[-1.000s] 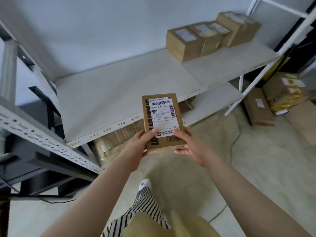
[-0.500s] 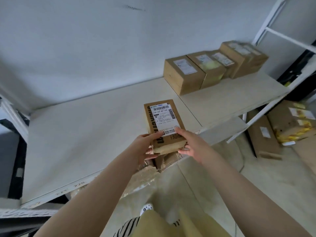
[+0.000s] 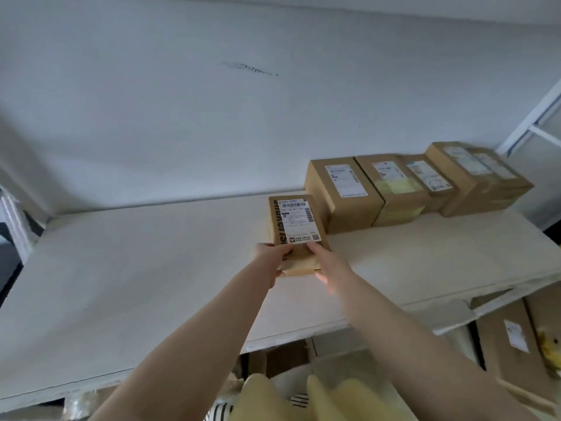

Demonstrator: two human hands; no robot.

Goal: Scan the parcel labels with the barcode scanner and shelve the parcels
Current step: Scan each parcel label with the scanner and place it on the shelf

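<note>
Parcel (image 3: 297, 226) now over white shelf (image 3: 127, 268), both hands' grip, left hand (image 3: 271, 259), right hand (image 3: 329, 264), closed on it, grey wall (image 3: 212, 117) behind.

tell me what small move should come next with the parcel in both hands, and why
Probably slide the parcel back and right until it sits flush beside the row of shelved boxes, then let go. The left hand and right hand grip its near end over the shelf, and a slight gap to the row remains.
</note>
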